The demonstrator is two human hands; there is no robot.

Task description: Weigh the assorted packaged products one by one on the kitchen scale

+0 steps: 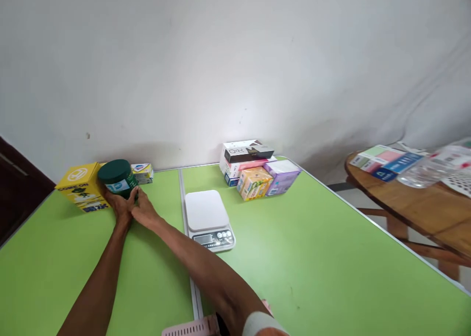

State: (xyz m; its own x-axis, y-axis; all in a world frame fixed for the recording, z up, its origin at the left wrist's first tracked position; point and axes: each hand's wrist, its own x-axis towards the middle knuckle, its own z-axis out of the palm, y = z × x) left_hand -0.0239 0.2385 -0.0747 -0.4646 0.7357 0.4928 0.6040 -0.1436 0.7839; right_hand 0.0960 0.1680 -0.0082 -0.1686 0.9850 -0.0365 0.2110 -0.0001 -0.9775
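Observation:
Both my hands meet at a dark green round jar (117, 177) tilted at the far left of the green table (312, 257). My left hand (119, 204) wraps its fingers around the jar's lower left side. My right hand (144, 211) reaches across and presses against the jar's lower right. A yellow box (80, 186) stands just left of the jar, touching or nearly touching it. A small white and yellow carton (143, 172) sits right behind the jar. A white kitchen scale (208, 218) with a blank display lies to the right of my hands.
A stack of boxes (247, 159) with an orange carton (254, 183) and a purple carton (281, 176) stands at the table's far side by the white wall. A round wooden table (415, 203) with packets and a clear bag is at right. A pink object (193, 328) lies at the near edge.

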